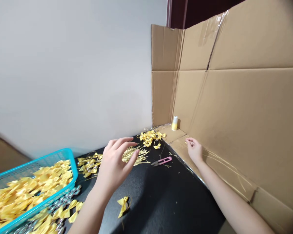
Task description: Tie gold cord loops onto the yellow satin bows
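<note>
The left hand [113, 162] hangs over the black worktop [173, 201] with its fingers spread and its thumb well apart from them, wide and holding nothing that shows. Just beyond its fingers lies a loose bundle of gold ties [136, 156], partly hidden behind the hand. The right hand [194, 150] is near the tall cardboard [239, 107], its thumb and fingers drawn together in a narrow pinch; a tiny yellowish speck shows at the tips, too small to tell whether it is held. Long gold strands [226, 161] run beside the right forearm, against the cardboard. A single yellow bow [122, 206] lies by itself on the worktop, below and to the right of the left hand and touched by neither hand. Pink-handled snips [164, 161] lie between the two hands, blades toward the left. Farther back, near the corner, is a heap of bows [150, 136] with gold loops, and a spool of yellow thread [174, 124] stands upright on the cardboard base. To the left of the left hand is another cluster of bows [89, 164] with silvery bits. A teal basket [74, 165] on the left holds many yellow ribbon pieces [39, 183]; silver beads [65, 196] and more loose bows [70, 209] lie along its near side, partly behind the left forearm.
</note>
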`<action>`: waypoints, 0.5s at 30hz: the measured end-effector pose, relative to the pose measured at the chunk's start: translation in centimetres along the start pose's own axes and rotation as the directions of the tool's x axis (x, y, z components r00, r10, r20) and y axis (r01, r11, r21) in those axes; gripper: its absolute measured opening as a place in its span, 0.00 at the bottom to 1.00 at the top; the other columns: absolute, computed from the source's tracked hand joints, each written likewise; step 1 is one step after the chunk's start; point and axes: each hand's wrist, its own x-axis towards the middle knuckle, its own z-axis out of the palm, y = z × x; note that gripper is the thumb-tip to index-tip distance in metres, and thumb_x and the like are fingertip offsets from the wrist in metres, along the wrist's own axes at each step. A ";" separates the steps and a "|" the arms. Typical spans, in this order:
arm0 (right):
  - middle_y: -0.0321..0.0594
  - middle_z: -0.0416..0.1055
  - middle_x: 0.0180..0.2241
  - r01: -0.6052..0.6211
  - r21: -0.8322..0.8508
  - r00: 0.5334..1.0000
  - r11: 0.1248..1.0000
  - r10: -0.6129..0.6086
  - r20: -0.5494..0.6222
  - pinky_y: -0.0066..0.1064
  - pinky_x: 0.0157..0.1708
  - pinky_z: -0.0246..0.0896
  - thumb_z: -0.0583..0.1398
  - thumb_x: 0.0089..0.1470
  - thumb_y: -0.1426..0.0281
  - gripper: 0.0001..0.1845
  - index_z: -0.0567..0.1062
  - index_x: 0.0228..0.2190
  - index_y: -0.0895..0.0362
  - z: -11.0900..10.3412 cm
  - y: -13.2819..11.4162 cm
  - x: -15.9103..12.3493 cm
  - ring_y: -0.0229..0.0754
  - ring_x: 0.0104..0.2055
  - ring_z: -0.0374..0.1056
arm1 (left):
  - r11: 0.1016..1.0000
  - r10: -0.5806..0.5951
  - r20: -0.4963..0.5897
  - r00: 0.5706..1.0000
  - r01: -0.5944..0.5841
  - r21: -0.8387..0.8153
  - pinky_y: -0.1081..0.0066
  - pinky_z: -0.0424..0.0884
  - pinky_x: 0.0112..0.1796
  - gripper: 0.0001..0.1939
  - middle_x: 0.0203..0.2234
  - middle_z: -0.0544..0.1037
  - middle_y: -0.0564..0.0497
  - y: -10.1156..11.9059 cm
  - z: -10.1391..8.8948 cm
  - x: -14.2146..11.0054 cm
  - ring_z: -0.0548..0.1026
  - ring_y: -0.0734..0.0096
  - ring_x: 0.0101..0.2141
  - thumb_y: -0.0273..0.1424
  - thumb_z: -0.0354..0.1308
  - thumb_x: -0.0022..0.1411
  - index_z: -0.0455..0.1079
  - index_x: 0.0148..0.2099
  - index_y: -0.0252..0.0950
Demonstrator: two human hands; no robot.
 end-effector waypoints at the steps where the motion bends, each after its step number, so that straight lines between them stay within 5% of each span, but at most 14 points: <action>1: 0.44 0.70 0.48 -0.012 -0.011 0.999 1.000 0.013 0.045 0.41 0.43 0.70 0.58 0.62 0.64 0.16 0.71 0.49 0.58 0.0 -0.1 0.0 0.43 0.45 0.71 | 1.000 -0.001 0.001 1.000 0.001 0.001 0.57 0.67 0.45 0.09 0.45 0.78 0.47 0.0 0.0 0.0 0.71 0.55 0.43 0.37 0.55 0.64 0.74 0.41 0.40; 5: 0.44 0.70 0.49 -0.037 -0.052 0.977 0.998 0.047 0.207 0.41 0.44 0.70 0.58 0.62 0.64 0.15 0.71 0.49 0.58 -0.1 -0.5 -0.1 0.44 0.45 0.70 | 1.000 0.008 -0.007 1.000 -0.008 0.008 0.57 0.67 0.45 0.10 0.45 0.78 0.46 -0.1 0.0 0.0 0.71 0.55 0.44 0.37 0.56 0.64 0.74 0.41 0.39; 8: 0.44 0.70 0.49 -0.032 -0.060 0.973 0.998 0.045 0.225 0.41 0.43 0.70 0.58 0.62 0.65 0.16 0.70 0.49 0.58 -0.2 -0.7 -0.1 0.44 0.45 0.70 | 1.000 0.018 -0.015 1.000 -0.018 0.013 0.57 0.67 0.44 0.10 0.44 0.78 0.46 -0.1 0.0 0.0 0.71 0.55 0.43 0.37 0.55 0.64 0.73 0.41 0.38; 15: 0.38 0.71 0.29 0.079 -0.025 0.995 0.997 -0.080 -0.060 0.35 0.34 0.66 0.60 0.53 0.60 0.22 0.72 0.47 0.59 -1.3 -2.0 -0.3 0.41 0.29 0.67 | 0.999 0.039 -0.038 0.999 -0.038 0.031 0.57 0.67 0.44 0.09 0.44 0.78 0.46 0.1 -1.2 0.0 0.71 0.55 0.43 0.37 0.55 0.64 0.73 0.41 0.39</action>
